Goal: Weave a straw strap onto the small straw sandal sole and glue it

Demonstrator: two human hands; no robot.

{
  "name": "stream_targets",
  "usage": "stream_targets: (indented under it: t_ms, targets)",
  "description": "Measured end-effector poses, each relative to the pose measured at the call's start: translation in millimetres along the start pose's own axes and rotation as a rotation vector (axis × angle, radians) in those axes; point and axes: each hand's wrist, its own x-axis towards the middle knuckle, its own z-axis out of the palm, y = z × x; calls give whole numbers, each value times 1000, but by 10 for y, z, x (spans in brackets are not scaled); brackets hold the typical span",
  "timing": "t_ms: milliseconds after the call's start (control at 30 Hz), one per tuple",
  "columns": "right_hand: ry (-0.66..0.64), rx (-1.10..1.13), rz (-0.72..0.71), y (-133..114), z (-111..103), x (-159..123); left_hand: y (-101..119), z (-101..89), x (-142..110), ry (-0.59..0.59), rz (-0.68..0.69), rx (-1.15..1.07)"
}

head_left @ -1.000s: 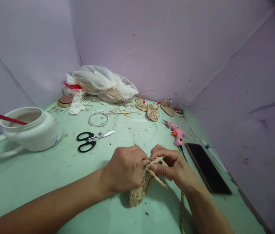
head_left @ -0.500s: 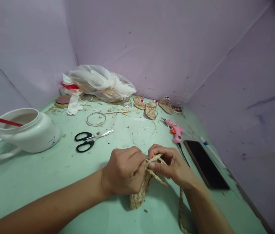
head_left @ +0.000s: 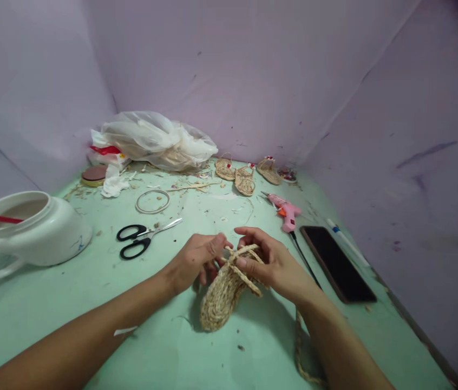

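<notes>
A small woven straw sandal [head_left: 221,297] is held between my hands, its rounded sole end tilted down toward the table. My right hand [head_left: 272,265] grips it at the strap end, thumb pressed on the braided straps [head_left: 247,279]. At its left edge my left hand [head_left: 200,259] has its fingers closed near the strap crossing; the fingertips are partly hidden, so what they pinch is unclear. Under my right forearm a braided straw cord [head_left: 300,346] hangs down to the table.
Black-handled scissors [head_left: 148,238], a tape ring [head_left: 152,201] and a white pot [head_left: 50,227] stand left. On the right lie a pink glue gun [head_left: 288,212] and a phone [head_left: 338,264]. Finished small sandals [head_left: 245,181] and a plastic bag [head_left: 156,141] are at the back.
My left hand has turned and shifted left, uncovering more of the sandal's sole. My right hand keeps its hold. The whole view has shifted slightly.
</notes>
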Motion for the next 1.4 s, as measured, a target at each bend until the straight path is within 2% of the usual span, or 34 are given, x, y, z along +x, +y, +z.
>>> stream_targets:
  t_ms: [100, 167, 300, 333, 400, 467, 533, 600, 633, 733, 867, 1000, 1133, 1300, 1400]
  targets:
    - [20, 67, 10, 9, -10, 19, 3, -10, 29, -93, -54, 10]
    - [94, 133, -20, 31, -46, 39, -5, -5, 45, -110, -123, -42]
    - [438, 175, -142, 53, -163, 56, -44, 9, 56, 30, -268, -230]
    - [465, 121, -134, 46, -187, 50, -52, 9, 48, 54, -300, -242]
    - [362, -41, -49, 28, -210, 27, -56, -5, 13, 106, -345, -139]
    - [169, -163, 53, 18, -192, 5, -35, -44, -40, 170, -301, 129]
    - [52, -192, 101, 30, -143, -1, 8, -108, -90, 220, -195, 464]
    - [59, -207, 97, 63, -87, 17, 59, -178, -120, 244, -118, 696]
    - [83, -223, 84, 85, -62, 33, 79, -205, -124, 255, -104, 743]
    - [139, -256, 48, 153, -17, 83, 89, -221, -106, 271, -63, 669]
    - [188, -301, -7, 192, 10, 108, -5, -111, -77, 315, 40, 547]
    - [228, -292, -106, 158, 70, 90, -68, -33, -78, 364, 95, 588]
    - [285, -308, -164, 134, 146, 71, -20, -36, -101, 365, 173, 620]
    - [320, -319, -182, 140, 175, 62, 5, -25, -139, 267, 312, 703]
    - [305, -323, -177, 135, 169, 67, -58, -1, -132, 316, 354, 719]
